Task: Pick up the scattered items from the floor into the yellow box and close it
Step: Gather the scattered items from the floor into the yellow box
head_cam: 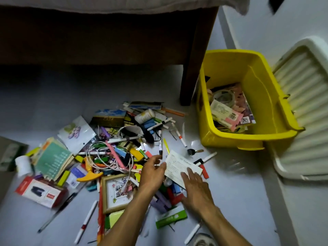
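While the left hand (154,172) pinches the near-left edge of a white printed card (182,166) between thumb and fingers, the right hand (196,188) lies flat with straight fingers on the card's near end, so the card is held just above the pile at the pile's right edge. Up and to the right of that grip, well apart, stands the yellow box (276,110), open, one only, with a thin layer already in its bottom: a roll of clear tape, some packets and papers, too jumbled to count. Beyond the box, further right, leans its one cream ribbed lid (301,103), not yet on. I judge the task to be early: most of the scattered things are left on the floor. To the left of the grip lies the heap (113,153), with many pens and markers, coloured blocks and a tangle of white cable, too many to count surely. Singly I can pick out one green booklet (53,158), one framed embroidery (119,192) just near-left of the holding hand, one red and white carton (40,191) and one white bottle (144,115) beyond the grip.
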A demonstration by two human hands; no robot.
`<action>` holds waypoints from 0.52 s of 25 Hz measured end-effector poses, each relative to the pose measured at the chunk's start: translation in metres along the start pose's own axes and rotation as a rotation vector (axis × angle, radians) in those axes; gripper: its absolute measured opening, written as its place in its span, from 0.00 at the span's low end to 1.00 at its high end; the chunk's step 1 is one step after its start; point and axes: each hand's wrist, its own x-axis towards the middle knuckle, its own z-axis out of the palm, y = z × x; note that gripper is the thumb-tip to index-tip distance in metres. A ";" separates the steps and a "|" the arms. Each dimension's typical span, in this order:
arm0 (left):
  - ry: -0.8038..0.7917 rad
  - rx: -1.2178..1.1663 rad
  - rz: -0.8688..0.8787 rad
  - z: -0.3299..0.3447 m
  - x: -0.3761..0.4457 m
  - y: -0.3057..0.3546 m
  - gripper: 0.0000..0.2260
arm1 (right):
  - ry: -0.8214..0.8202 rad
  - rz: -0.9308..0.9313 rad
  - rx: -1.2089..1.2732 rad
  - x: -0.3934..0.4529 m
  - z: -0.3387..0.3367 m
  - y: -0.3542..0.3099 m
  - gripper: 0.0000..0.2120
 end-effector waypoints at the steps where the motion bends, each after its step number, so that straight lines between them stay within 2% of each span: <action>1: 0.004 0.003 0.000 -0.001 0.003 -0.005 0.14 | 0.087 0.010 -0.004 0.003 0.005 0.000 0.26; 3: 0.022 -0.017 0.012 -0.003 0.006 -0.009 0.14 | 0.275 0.022 0.057 0.004 0.002 0.001 0.16; 4: 0.027 -0.035 0.019 -0.004 0.007 -0.007 0.13 | 0.300 0.006 0.088 0.006 0.001 0.005 0.17; 5: 0.030 -0.056 0.020 -0.004 0.007 -0.005 0.13 | 0.240 0.000 0.103 0.008 0.001 0.011 0.25; 7: 0.028 -0.084 0.019 -0.002 0.002 0.002 0.11 | -0.011 0.021 0.041 0.008 0.003 0.018 0.44; 8: 0.024 -0.088 0.018 -0.001 -0.001 0.004 0.11 | -0.086 0.033 -0.016 0.004 0.008 0.016 0.48; 9: 0.023 -0.089 0.016 0.000 -0.004 0.005 0.11 | -0.080 0.042 -0.062 -0.002 0.015 0.013 0.49; 11: 0.041 -0.082 0.015 -0.001 -0.012 0.005 0.12 | 0.028 0.069 -0.130 -0.015 0.022 0.006 0.41; 13: 0.067 -0.092 0.039 -0.005 -0.015 0.005 0.11 | 0.261 0.075 -0.065 -0.026 0.011 0.002 0.23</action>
